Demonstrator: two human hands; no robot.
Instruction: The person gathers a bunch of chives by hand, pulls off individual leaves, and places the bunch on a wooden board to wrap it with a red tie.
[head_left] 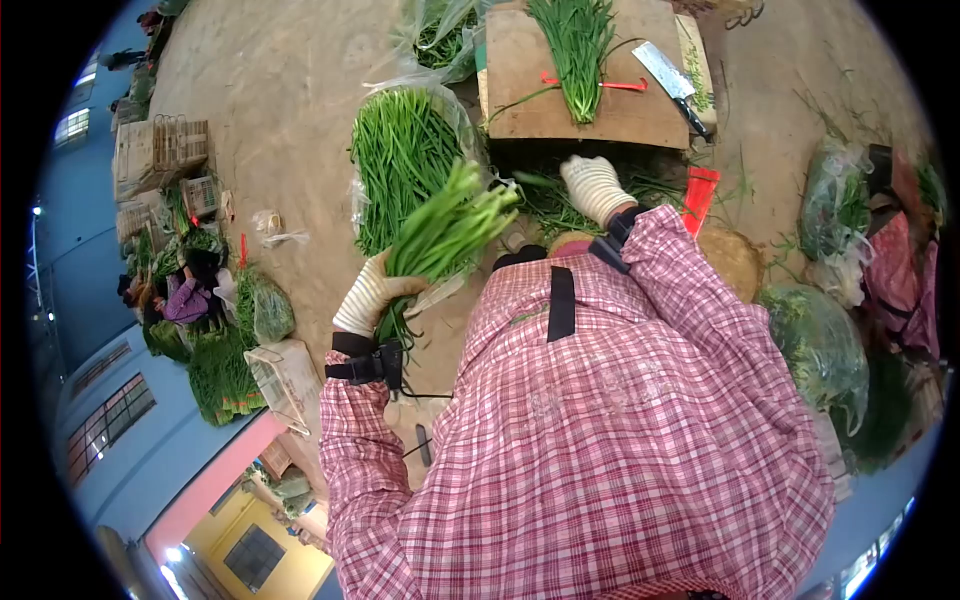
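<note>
My left hand [368,294], in a striped knit glove, is closed around a bunch of green chives [450,228], whose pale ends point up and right. Beside it lies a clear plastic bag [472,125] packed with more chives [398,160]. My right hand [594,188], gloved too, has curled fingers just below the front edge of a wooden board [525,85]; whatever they hold is hidden. Loose green leaves [553,207] lie around and under it. On the board, another bunch of chives [578,62] rests across a red tie [625,86], with a cleaver [664,72] alongside.
A red strip [700,198] lies right of my right hand. Plastic bags of greens [818,340] stand at the right. At the left are crates [162,160], piled greens [222,370] and a person in a purple top [187,300].
</note>
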